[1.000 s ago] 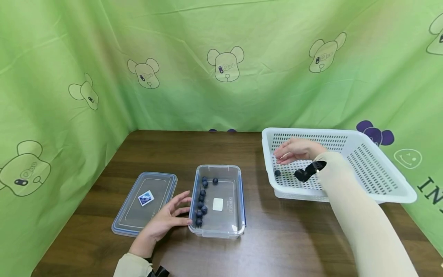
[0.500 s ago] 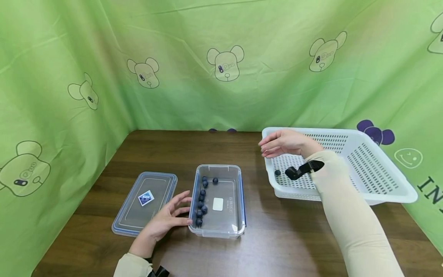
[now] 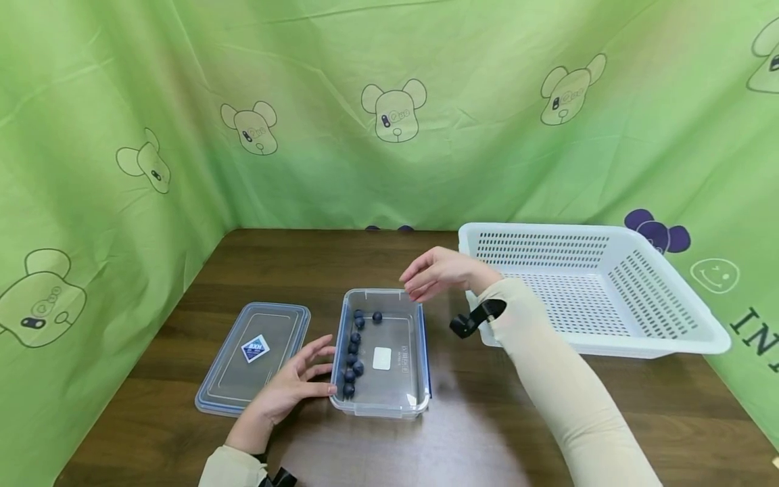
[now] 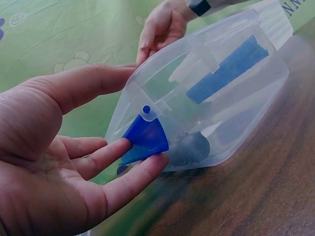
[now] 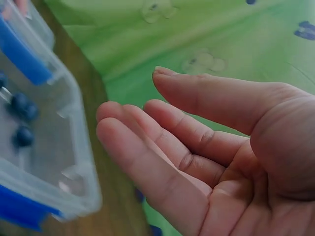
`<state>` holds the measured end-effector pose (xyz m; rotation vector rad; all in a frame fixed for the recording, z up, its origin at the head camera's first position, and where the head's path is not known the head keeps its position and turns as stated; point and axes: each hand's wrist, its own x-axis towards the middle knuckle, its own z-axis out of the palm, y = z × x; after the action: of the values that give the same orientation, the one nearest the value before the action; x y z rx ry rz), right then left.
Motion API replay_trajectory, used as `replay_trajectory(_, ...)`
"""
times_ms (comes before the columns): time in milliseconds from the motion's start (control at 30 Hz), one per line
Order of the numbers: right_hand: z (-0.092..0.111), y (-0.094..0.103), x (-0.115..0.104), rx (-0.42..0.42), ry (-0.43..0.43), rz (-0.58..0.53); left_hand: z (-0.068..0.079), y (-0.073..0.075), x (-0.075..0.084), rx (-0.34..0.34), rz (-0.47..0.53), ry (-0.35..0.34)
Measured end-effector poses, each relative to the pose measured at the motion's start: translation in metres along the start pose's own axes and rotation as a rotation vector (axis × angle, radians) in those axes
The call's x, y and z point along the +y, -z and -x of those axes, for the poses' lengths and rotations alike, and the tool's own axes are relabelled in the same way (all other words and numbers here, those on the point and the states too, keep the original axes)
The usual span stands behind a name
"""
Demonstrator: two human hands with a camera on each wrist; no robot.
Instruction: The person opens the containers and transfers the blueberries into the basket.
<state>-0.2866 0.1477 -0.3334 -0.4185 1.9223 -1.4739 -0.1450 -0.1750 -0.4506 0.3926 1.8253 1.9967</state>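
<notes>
In the head view a clear plastic food container (image 3: 398, 389) stands uncovered in the middle of the table, with several blueberries (image 3: 353, 358) mostly along its left side. My left hand (image 3: 298, 379) rests against the container's left side. The left wrist view shows its fingers, fairly straight, touching the blue latch (image 4: 147, 137). Above the container's far right corner hovers my right hand (image 3: 447, 270), fingers gently bent. In the right wrist view thumb and fingers are apart and no berry shows between them. The clear lid (image 3: 252, 358) lies left of the container.
A white perforated basket (image 3: 608, 345) stands at the right on the brown wooden table (image 3: 341, 260). My right forearm and wrist hide part of its left end. A green printed cloth (image 3: 316, 176) hangs behind and around the table.
My right hand has moved left from inside the basket, past its left rim, to the container's far right corner. The left hand, container and lid stay put.
</notes>
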Motion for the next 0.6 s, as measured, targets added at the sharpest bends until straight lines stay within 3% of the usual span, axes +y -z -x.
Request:
replay_trajectory(400, -0.045, -0.062, 0.018, -0.132, -0.143, 0.09, 0.0, 0.0, 0.001, 0.002, -0.009, 0.008)
replay_trajectory(600, -0.059, -0.08, 0.03, -0.122, -0.222, 0.094, 0.0, -0.001, 0.002, 0.0, -0.014, 0.009)
